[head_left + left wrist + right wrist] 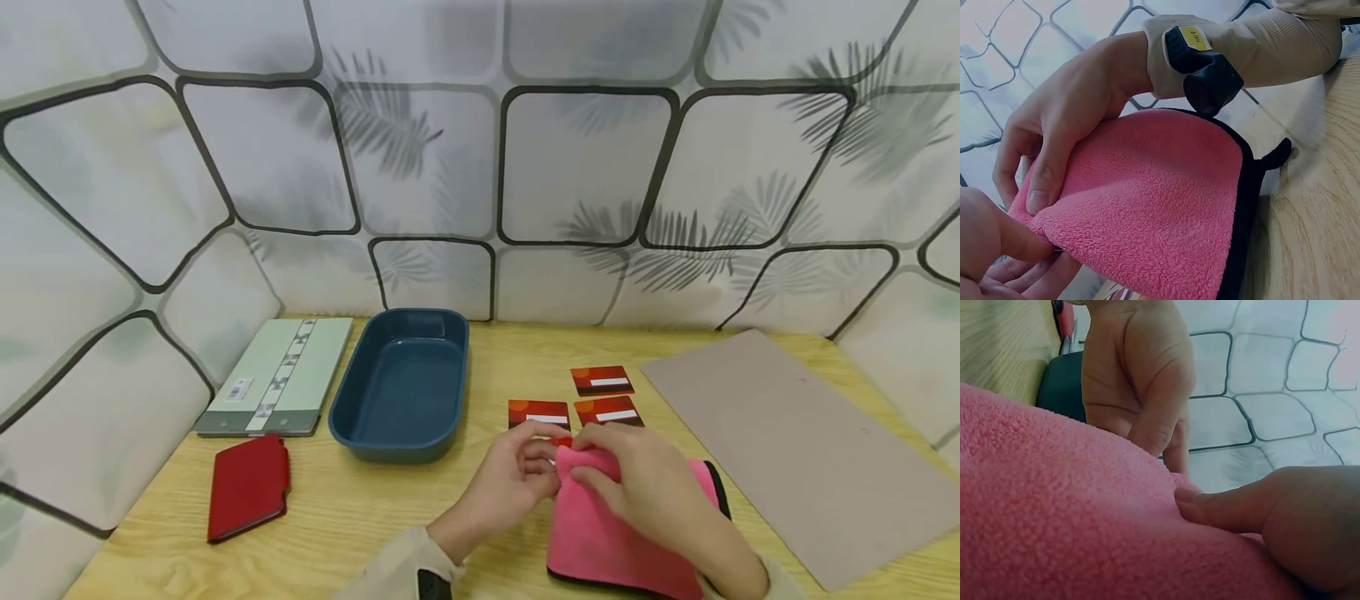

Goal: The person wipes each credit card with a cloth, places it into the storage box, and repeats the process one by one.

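Observation:
A pink fleecy cloth (611, 542) with a black edge hangs folded between my hands, its lower part over the tabletop. My right hand (648, 479) pinches its top edge, thumb (1210, 509) on the near side. At that same edge, my left hand (517, 467) pinches a small red card (562, 442), mostly hidden by the cloth and fingers. In the left wrist view, a thin edge shows beside the left thumb (1025, 240). Just beyond the hands lie three red cards, one at the left (538, 410), one at the right (609, 410) and one farther back (602, 381).
A dark blue tray (397, 446) stands left of the hands. Beyond it lies a pale green folder (262, 350), with a red notebook (247, 487) in front. A large grey-brown board (802, 450) covers the right side of the wooden table (360, 517). Patterned fabric (585, 167) walls the back.

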### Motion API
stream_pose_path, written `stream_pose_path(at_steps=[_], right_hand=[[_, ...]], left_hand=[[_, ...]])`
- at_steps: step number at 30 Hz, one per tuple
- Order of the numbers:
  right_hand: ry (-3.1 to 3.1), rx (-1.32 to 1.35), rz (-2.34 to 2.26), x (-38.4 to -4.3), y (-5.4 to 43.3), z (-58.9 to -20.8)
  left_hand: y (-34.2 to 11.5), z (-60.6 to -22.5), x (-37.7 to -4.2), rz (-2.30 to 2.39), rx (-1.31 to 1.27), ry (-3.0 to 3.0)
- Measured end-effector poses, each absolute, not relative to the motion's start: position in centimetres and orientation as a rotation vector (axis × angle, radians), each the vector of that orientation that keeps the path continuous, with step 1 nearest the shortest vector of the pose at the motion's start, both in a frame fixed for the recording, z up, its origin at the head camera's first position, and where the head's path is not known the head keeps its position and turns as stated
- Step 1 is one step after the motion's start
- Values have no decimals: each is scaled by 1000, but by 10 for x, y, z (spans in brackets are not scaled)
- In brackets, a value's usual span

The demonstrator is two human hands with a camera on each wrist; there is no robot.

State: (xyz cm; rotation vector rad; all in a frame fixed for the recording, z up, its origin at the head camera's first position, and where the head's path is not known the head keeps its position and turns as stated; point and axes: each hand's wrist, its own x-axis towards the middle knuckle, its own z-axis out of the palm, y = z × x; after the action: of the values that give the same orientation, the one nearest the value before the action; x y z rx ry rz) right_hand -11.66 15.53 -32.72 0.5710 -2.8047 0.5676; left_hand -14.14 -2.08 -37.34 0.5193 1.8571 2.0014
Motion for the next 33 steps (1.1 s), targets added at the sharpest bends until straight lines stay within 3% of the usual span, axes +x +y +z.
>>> stream_pose_path(at_steps=[18,33], right_hand=[[-2813,445,613,-122,190,-318],[-2683,506,572,-130,193,-316]], left_hand=[[-17,-371,-147,2037,490,1810],[-34,-365,-153,2025,525,1853]])
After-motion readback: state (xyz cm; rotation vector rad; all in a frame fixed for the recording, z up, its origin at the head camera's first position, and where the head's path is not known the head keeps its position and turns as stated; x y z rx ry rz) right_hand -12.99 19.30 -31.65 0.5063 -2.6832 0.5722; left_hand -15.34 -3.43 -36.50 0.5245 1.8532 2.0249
